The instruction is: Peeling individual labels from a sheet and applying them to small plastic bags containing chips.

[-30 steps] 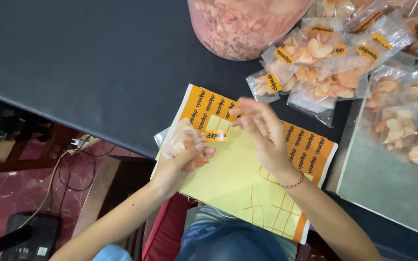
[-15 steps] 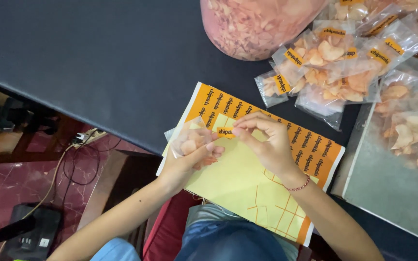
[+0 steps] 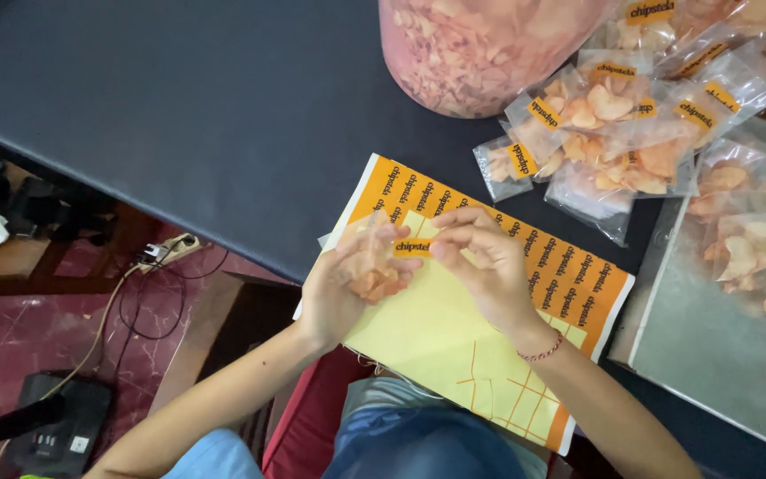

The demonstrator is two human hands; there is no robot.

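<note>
Down at six o'clock there's a blue-clad lap, and just above it the yellow sticker sheet (image 3: 454, 346) lies tilted across the near edge of the dark tabletop (image 3: 179, 115), orange labels left along its upper and right borders. At centre, the left hand (image 3: 352, 279) is cupped around a small clear bag of chips (image 3: 372, 270), fingers curled and gripping it. Right beside it, the right hand (image 3: 485, 266) pinches one orange label (image 3: 412, 247) between thumb and fingertips, pressing it onto the top of that bag; a red thread bracelet (image 3: 544, 351) circles the wrist. Out toward two o'clock, a heap of labelled chip bags (image 3: 613, 124) spills over the tabletop. Farthest off, at twelve o'clock, sits a big clear sack of pinkish chips (image 3: 480, 44).
</note>
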